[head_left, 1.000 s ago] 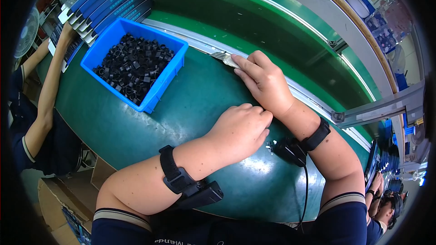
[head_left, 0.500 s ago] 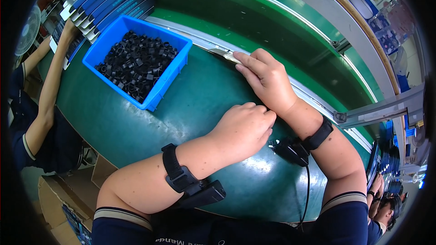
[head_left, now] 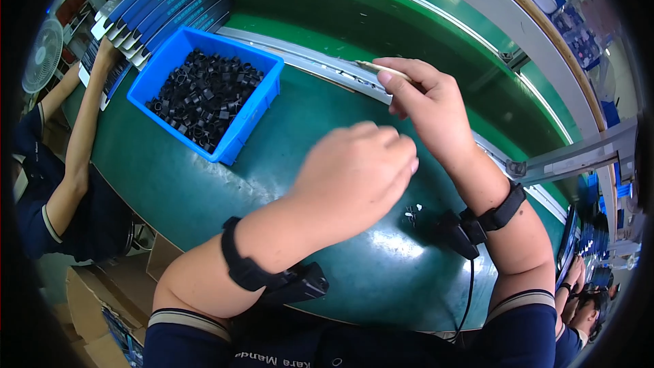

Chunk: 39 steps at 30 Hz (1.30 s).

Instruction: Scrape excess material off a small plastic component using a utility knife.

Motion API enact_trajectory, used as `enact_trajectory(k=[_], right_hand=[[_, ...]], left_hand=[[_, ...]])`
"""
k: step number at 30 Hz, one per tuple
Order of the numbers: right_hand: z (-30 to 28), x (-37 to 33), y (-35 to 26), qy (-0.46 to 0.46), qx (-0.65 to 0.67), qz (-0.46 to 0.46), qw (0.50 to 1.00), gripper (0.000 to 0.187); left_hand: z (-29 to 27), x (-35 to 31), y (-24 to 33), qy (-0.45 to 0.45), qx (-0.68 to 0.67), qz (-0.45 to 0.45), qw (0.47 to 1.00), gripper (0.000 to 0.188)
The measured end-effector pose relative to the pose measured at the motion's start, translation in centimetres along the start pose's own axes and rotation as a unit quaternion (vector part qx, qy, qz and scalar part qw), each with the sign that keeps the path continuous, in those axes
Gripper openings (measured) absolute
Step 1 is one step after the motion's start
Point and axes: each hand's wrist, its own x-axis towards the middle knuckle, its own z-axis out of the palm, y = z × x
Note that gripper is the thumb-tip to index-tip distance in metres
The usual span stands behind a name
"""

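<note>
My right hand [head_left: 429,99] is closed around a thin knife [head_left: 383,68] with a pale handle and a narrow pointed tip, held over the metal rail at the back of the bench. My left hand [head_left: 357,170] is raised over the middle of the green bench, nearer to me, its fingers curled in and slightly blurred. Whatever those fingers may hold is hidden from sight. Below and right of it, a few small white and black bits [head_left: 412,214] lie on the bench top.
At the back left stands a blue bin [head_left: 253,112] heaped with small black clip-like pieces [head_left: 204,95]. Behind it is a stack of blue boxes [head_left: 178,0]. A co-worker's arm [head_left: 78,143] reaches in at far left. A black cable [head_left: 470,293] trails from my right wrist device [head_left: 463,232].
My right hand has lifted and moved right with the knife, away from the rail. My left hand has moved up and a little left. The bits on the bench are now more exposed.
</note>
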Motion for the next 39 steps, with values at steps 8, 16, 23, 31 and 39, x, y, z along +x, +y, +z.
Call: enact_trajectory(k=[8,16,23,31,39], right_hand=[[-2.7,-0.4,-0.8,-0.02,0.112,0.074,0.991,0.03],[-2.2,0.7,-2.0,-0.051,0.043,0.061,0.996,0.03],[0.3,2.3,-2.7,-0.201,0.023,0.152,0.967,0.017],[5.4,6.1,-2.1,-0.266,-0.164,-0.009,0.95,0.022],[9.2,8.8,-1.1,-0.269,-0.281,-0.087,0.917,0.018]], left_hand=[[-7.3,-3.5,-2.1,0.095,0.27,-0.196,0.938,0.031],[-8.1,-8.8,-2.1,0.126,0.241,-0.17,0.947,0.024],[-7.4,-11.6,-1.5,0.196,0.281,-0.156,0.926,0.021],[-7.4,-11.9,-2.4,0.227,0.291,-0.114,0.922,0.024],[-7.4,-11.9,-2.8,0.235,0.277,-0.104,0.926,0.029]])
